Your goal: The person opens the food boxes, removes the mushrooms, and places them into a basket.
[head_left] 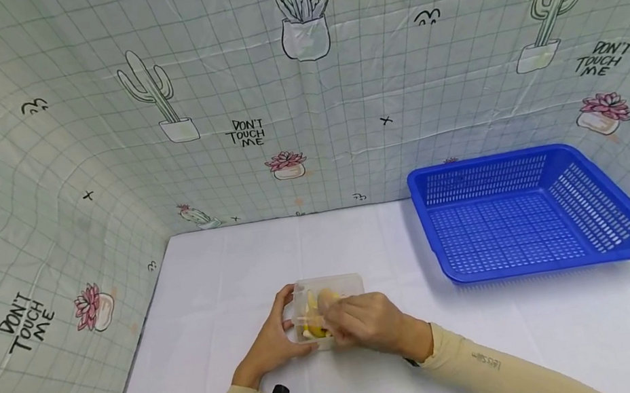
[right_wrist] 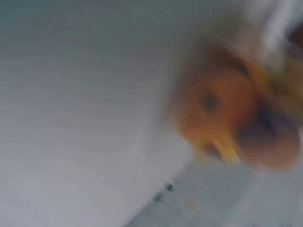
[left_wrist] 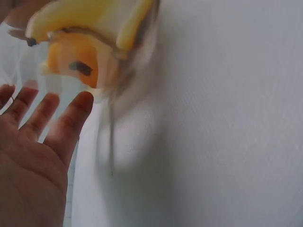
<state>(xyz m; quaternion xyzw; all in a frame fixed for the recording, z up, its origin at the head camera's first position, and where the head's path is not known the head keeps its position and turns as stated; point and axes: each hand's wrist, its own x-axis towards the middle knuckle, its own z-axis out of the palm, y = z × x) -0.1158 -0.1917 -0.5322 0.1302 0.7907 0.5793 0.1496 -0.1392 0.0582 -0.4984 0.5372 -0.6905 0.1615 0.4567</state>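
Note:
A clear plastic container [head_left: 329, 283] stands on the white table, with yellow and orange things inside. Through its wall, the left wrist view shows a curved yellow piece [left_wrist: 80, 16] and an orange piece [left_wrist: 71, 59] with a dark mark. My left hand [head_left: 272, 340] holds the container from its left side, thumb at the near edge and fingers at the far edge. Over the container's right part is my right hand [head_left: 368, 322], its fingers curled downward. Blur in the right wrist view hides what those fingertips hold or touch.
A blue perforated plastic basket [head_left: 441, 249] sits at the back right of the white table [head_left: 221, 266]. Behind and beside the table hangs a grid-patterned cloth [head_left: 331, 104] with cactus drawings.

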